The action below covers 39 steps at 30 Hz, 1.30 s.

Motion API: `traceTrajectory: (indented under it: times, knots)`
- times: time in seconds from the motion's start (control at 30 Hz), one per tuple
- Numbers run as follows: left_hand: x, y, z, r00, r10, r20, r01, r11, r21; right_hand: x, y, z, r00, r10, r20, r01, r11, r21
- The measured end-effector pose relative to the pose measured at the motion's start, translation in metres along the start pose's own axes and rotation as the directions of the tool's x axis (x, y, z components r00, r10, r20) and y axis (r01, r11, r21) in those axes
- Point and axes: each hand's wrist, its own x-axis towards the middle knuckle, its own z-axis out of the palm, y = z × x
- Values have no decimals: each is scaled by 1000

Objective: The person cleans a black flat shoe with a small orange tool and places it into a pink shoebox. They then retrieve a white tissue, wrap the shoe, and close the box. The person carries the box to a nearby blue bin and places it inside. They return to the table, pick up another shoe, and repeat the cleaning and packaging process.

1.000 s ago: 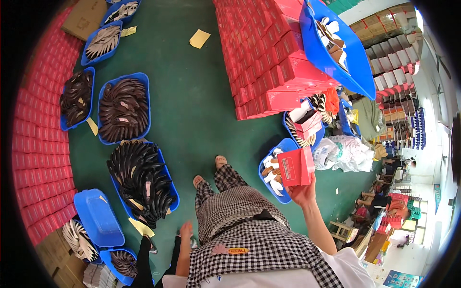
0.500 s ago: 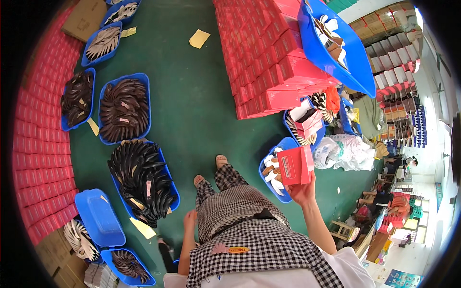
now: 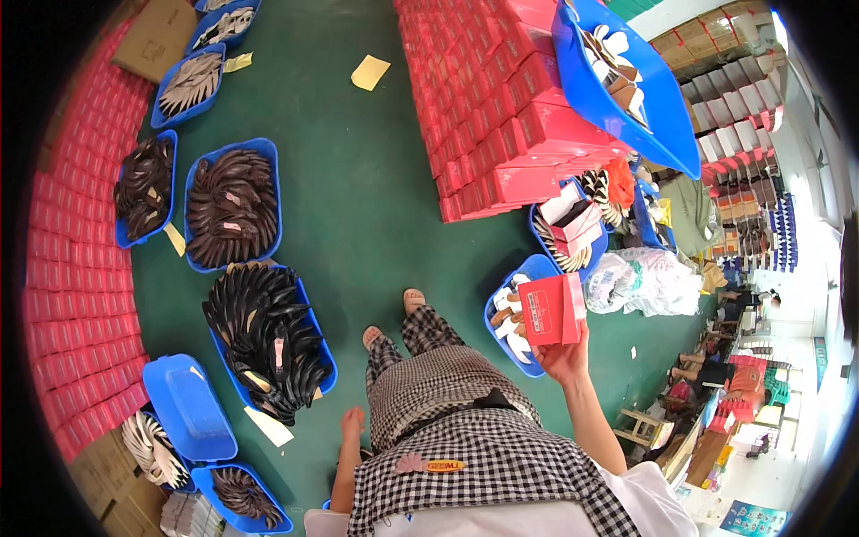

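My right hand (image 3: 564, 358) grips the near end of a red shoebox (image 3: 548, 310), its thumb along the side. The box is held up in front of me at the right, its printed red face toward me. Behind and below it, a blue bin (image 3: 492, 313) holds white and brown shoe pieces, partly hidden by the box. My left hand (image 3: 352, 424) hangs low beside my checkered apron (image 3: 465, 456), with nothing visible in it and its fingers loosely apart. Nearest to that hand is a blue bin (image 3: 327, 362) heaped with black shoe pieces.
Red shoeboxes (image 3: 488, 116) are stacked high ahead; a blue tub (image 3: 662, 107) of shoe pieces rests against them. Another wall of red boxes (image 3: 76, 268) lines the left. Blue bins (image 3: 276, 215) of brown shoe pieces stand on the green floor (image 3: 331, 179). Plastic bags (image 3: 653, 282) lie right.
My left hand has swung slightly lower and its fingers look looser. The red shoebox stays in my right hand, almost unmoved.
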Motion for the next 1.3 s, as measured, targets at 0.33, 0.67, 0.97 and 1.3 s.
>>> traceTrajectory:
  times: [0.33,0.67,0.97,1.3]
  knots:
    - [15,7,7,994,102,32,-102,995,14,3,0,-5,1000,18,-5,-18,1000,9]
    - [-2,16,9,932,359,-52,-299,843,446,7,3,-9,1000,19,-14,-18,1000,21]
    - [3,12,-1,965,263,19,-251,894,371,6,10,9,999,32,-25,-32,999,8]
    - [10,9,14,946,305,110,-323,914,244,15,10,16,999,37,24,-36,998,-49]
